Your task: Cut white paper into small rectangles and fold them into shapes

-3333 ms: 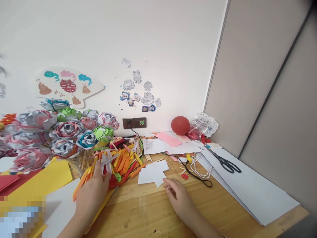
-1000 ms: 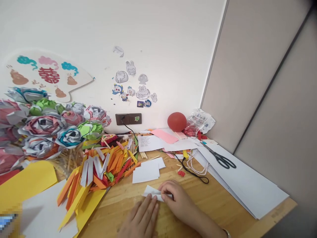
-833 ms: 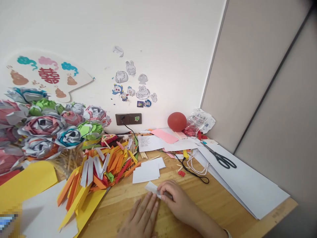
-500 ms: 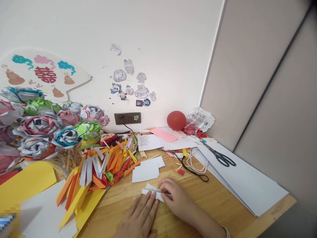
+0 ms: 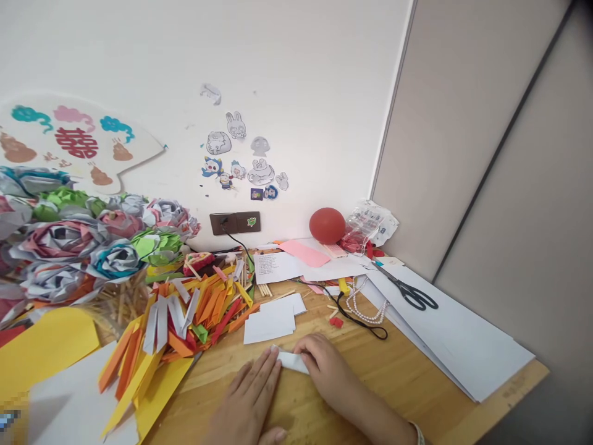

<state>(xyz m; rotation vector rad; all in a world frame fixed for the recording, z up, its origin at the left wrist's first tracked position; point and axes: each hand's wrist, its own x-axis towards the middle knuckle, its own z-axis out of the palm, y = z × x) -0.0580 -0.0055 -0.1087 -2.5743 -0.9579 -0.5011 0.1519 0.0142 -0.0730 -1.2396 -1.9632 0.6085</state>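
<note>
A narrow folded strip of white paper (image 5: 291,362) lies on the wooden table between my two hands. My left hand (image 5: 252,390) rests flat, its straight fingertips pressing the strip's left end. At the right end, my right hand (image 5: 327,366) has thumb and bent fingers closed on the paper, covering that end. Just beyond my hands is a small stack of white paper pieces (image 5: 271,321).
Folded orange, white and yellow paper strips (image 5: 208,309) pile up at left, beside a bunch of paper flowers (image 5: 92,247). Scissors (image 5: 410,290) lie on white sheets (image 5: 458,334) at right. A black cord (image 5: 365,322), bead string (image 5: 356,303) and red balloon (image 5: 327,225) sit behind.
The paper now looks like one narrow band, its raised back flap gone from view. My left hand has shifted left along it. The view has turned slightly.
</note>
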